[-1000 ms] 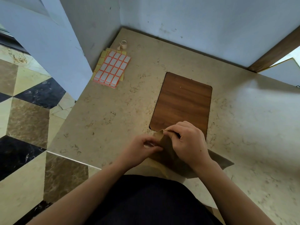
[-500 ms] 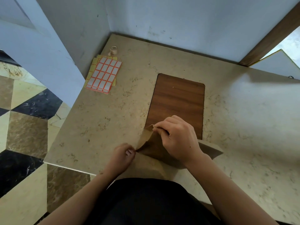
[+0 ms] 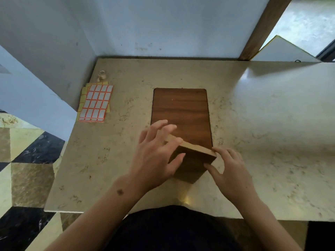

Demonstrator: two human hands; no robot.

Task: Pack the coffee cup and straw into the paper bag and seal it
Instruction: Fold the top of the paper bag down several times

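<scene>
The brown paper bag (image 3: 190,165) stands near the front edge of the marble counter (image 3: 262,142), spread out into a block shape with a flat tan face on top. My left hand (image 3: 155,158) clasps its left side, fingers over the top and thumb on the near face. My right hand (image 3: 228,169) pinches the bag's right corner between thumb and fingertips. I see no coffee cup and no straw.
A dark wooden board (image 3: 181,109) lies flat on the counter just behind the bag. A sheet of red-bordered white stickers (image 3: 95,104) and a small tape roll (image 3: 102,74) sit at the back left by the wall. Tiled floor drops away on the left.
The bag was lying flat with my hands pulling its mouth apart; now it stands spread into a block. My left hand moved onto its left side and my right hand to its right corner.
</scene>
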